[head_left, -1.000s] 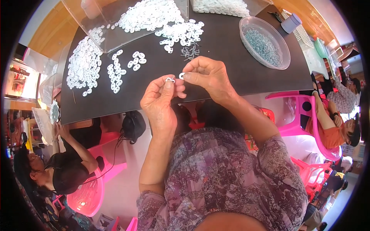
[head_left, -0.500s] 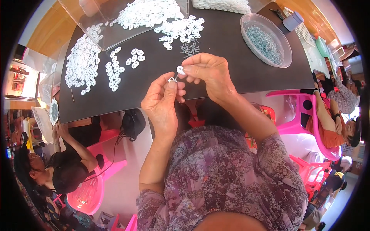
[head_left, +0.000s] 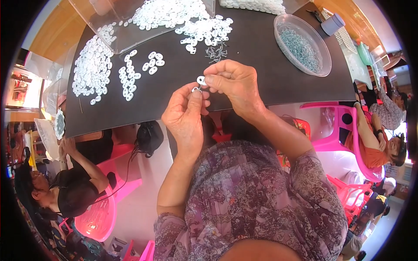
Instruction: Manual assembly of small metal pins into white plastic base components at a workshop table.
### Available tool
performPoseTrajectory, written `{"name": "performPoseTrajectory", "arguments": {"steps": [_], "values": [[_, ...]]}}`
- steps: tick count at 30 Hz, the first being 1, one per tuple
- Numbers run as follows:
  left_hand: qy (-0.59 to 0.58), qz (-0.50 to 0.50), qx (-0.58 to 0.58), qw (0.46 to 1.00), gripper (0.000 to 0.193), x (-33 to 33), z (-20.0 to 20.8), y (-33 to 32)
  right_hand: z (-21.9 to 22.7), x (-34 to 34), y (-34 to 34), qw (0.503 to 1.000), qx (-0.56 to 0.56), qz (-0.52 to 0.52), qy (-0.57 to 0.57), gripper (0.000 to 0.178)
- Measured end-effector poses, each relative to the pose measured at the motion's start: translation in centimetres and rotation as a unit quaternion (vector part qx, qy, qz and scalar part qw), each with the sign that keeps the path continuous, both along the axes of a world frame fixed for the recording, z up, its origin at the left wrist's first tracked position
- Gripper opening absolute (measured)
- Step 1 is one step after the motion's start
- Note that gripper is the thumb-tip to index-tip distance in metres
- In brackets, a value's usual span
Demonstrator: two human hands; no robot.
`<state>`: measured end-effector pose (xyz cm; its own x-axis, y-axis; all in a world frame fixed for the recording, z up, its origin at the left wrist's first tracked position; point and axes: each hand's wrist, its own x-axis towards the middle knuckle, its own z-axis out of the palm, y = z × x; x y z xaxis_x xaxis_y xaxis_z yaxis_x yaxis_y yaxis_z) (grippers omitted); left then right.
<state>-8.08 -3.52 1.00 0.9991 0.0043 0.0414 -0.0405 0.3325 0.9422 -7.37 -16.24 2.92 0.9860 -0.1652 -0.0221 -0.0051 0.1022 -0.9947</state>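
Observation:
Over the near edge of the dark table, my left hand (head_left: 185, 114) pinches a small white plastic piece (head_left: 195, 89) between thumb and fingers. Just above it, my right hand (head_left: 238, 87) grips a white oval two-holed piece (head_left: 201, 80) by thumb and forefinger. The two pieces are close together, and a bit of grey metal shows near the left fingertips; whether it joins them I cannot tell. Beyond my hands lies a little heap of grey screws (head_left: 216, 52), with a pile of white oval pieces (head_left: 208, 30) behind it.
More white ovals (head_left: 92, 69) are heaped at left, beside smaller groups (head_left: 153, 63). A clear box (head_left: 119, 48) stands at the back. A round clear tub (head_left: 324, 65) of screws sits at right, next to a grey cylinder (head_left: 332, 24). People sit on pink chairs (head_left: 93, 224) either side.
The two white pieces have come nearer each other, and less of the grey metal shows between them. My right fingertips have shifted slightly left. The view has moved a little.

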Motion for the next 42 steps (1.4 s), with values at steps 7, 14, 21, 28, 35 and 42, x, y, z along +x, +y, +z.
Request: {"name": "performPoseTrajectory", "arguments": {"steps": [7, 14, 21, 28, 35, 42], "values": [[0.014, 0.005, 0.000, 1.000, 0.014, 0.1, -0.3, 0.2, -0.3, -0.1, 0.6, 0.999, -0.016, -0.020, -0.019, 0.012], [0.019, 0.006, 0.001, 1.000, 0.013, 0.1, -0.3, 0.1, -0.5, -0.3, 0.9, 0.999, -0.018, -0.027, -0.032, 0.010], [0.013, 0.006, 0.009, 1.000, 0.013, 0.0, -0.5, 0.2, -1.9, -0.3, 1.2, 0.996, -0.033, -0.036, -0.068, 0.008], [0.024, -0.007, 0.009, 1.000, 0.014, 0.0, -0.2, 0.2, -2.1, -0.6, 1.5, 0.994, -0.059, -0.034, -0.087, 0.006], [0.013, -0.017, -0.023, 0.999, 0.019, 0.1, -1.0, 0.1, -2.1, -0.8, 1.4, 0.994, -0.063, -0.033, -0.083, 0.006], [-0.012, -0.030, -0.015, 0.999, 0.027, 0.2, -0.8, 0.1, -2.0, -0.8, 1.1, 0.991, -0.087, -0.023, -0.101, 0.005]]}}
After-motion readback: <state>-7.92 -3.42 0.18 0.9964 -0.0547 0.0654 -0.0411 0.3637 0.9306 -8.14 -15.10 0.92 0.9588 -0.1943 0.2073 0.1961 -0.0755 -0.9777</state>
